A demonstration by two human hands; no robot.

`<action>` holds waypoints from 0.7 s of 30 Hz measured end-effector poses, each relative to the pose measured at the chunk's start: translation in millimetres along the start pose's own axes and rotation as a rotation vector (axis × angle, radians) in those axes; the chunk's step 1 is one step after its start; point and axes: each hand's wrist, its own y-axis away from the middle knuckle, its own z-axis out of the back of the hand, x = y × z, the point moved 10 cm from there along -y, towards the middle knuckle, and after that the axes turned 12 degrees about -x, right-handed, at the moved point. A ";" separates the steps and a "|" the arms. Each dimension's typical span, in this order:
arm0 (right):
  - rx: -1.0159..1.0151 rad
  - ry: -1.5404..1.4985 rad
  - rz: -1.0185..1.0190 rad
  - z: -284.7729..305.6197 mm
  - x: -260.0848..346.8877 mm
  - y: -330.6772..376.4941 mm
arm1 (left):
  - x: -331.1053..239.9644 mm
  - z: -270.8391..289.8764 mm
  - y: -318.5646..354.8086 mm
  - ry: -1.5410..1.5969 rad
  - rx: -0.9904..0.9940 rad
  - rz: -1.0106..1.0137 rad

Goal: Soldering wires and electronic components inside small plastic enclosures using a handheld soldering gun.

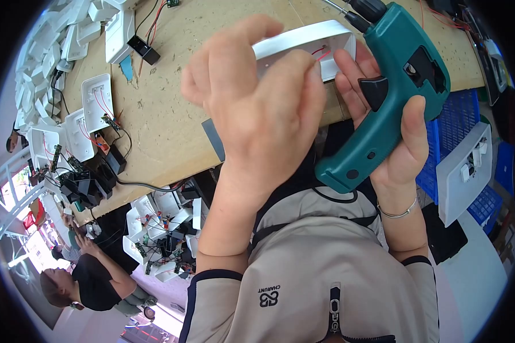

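Beneath both hands, a wide wooden workbench [171, 123], scuffed and littered with parts. Gripped in the right hand [403, 140], a teal electric screwdriver [397, 86], pistol-style, black trigger just beside the fingertips, its bit angled up and away toward the far edge of the bench. Between the two hands and partly behind the left hand [263, 108], a white rectangular plastic housing [317, 43], pinched at its near edge by the left fingers, open side up, thin red wires visible inside. Well to the right of the right hand, a blue plastic crate [455, 123], with a white panel [463, 171] leaning against it. Far to the left of the left hand, a heap of white housings [94, 103] with red wiring, and next to them a cluster of black adapters [88, 183]. On the right wrist, a thin silver bracelet [397, 214].
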 end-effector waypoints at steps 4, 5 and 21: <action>0.014 0.048 0.004 1.1 4.0 1.8 | 17.9 -20.2 6.4 0.207 0.086 0.162; 0.016 0.079 0.016 2.8 7.3 3.4 | 19.7 -21.5 6.8 0.224 0.083 0.180; -0.160 0.787 0.213 55.9 78.3 81.2 | 11.5 -19.3 0.6 0.139 0.076 0.231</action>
